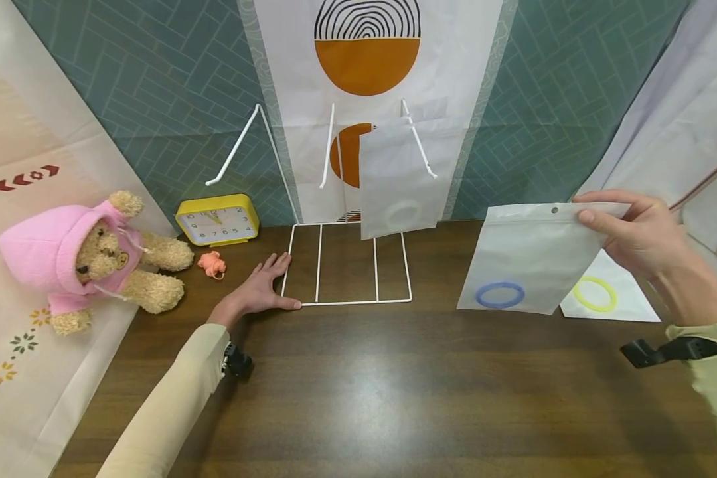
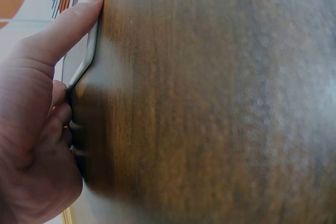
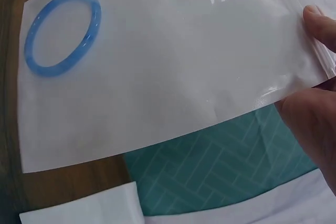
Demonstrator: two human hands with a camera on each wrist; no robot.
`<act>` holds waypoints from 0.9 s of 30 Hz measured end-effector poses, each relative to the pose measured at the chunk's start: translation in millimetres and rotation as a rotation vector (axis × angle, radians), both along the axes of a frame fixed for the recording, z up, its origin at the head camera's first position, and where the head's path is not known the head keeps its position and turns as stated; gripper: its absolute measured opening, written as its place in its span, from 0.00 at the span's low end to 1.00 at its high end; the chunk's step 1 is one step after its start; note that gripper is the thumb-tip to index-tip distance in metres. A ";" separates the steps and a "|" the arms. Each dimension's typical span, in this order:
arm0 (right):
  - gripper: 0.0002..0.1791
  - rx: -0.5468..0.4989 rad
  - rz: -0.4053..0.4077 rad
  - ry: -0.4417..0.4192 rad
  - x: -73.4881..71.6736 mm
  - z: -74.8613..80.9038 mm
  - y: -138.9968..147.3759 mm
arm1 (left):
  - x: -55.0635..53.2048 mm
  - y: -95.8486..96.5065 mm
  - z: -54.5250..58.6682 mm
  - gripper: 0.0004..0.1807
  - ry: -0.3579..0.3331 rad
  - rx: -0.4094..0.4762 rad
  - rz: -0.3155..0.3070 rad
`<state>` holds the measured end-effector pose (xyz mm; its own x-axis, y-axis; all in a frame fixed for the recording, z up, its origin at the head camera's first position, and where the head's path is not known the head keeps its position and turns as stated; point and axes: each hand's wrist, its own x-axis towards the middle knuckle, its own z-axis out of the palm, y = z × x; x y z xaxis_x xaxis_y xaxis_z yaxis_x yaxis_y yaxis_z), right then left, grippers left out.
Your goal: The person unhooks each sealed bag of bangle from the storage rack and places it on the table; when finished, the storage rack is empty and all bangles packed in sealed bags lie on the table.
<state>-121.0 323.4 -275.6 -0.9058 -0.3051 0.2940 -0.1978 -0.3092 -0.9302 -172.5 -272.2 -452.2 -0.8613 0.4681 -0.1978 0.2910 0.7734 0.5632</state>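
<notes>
1. Table (image 1: 484,385): dk wood, approx. full width of my view.
2. Wire rack (image 1: 351,303): wht, base on table, prongs above.
3. Blue-ring bag (image 1: 532,252): held up R of rack, ring at btm; prob. gripped at top so punched hole (image 1: 554,210) stays free.
4. White-ring bag (image 1: 388,179): hangs at rack's R prong, ring low.
5. Yellow-ring bag (image 1: 633,299): on table, pt. hidden.
6. R hand (image 1: 639,232): pinching #3's top corner, thumb in front; forearm in from R.
7. L hand (image 1: 259,289): spread, grips nothing; thumb at rack's front L corner, prob. steadying; arm reaches fwd.
</notes>
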 end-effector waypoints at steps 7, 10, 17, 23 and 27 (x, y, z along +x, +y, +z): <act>0.20 0.061 -0.057 -0.101 -10.8 -10.2 10.6 | -0.7 -1.3 -0.6 0.65 -0.016 -0.014 0.008; 0.20 0.096 -0.085 -0.167 -13.0 -10.9 15.5 | -0.9 -1.0 0.0 0.65 -0.019 -0.013 0.006; 0.20 0.092 -0.068 -0.173 -11.8 -13.8 25.4 | -1.8 -0.4 0.9 0.66 -0.009 -0.008 0.002; 0.21 0.122 -0.017 -0.216 -21.6 -19.1 29.4 | -1.0 -0.3 1.2 0.65 -0.016 -0.018 0.008; 0.20 0.156 -0.054 -0.243 -37.1 -23.1 27.4 | -1.1 -0.9 0.8 0.65 -0.021 -0.015 0.014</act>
<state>-158.1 350.7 -298.7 -0.9601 -0.2788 0.0193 0.0247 -0.1535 -0.9878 -173.6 -273.1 -451.3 -0.8633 0.4531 -0.2225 0.2688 0.7857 0.5572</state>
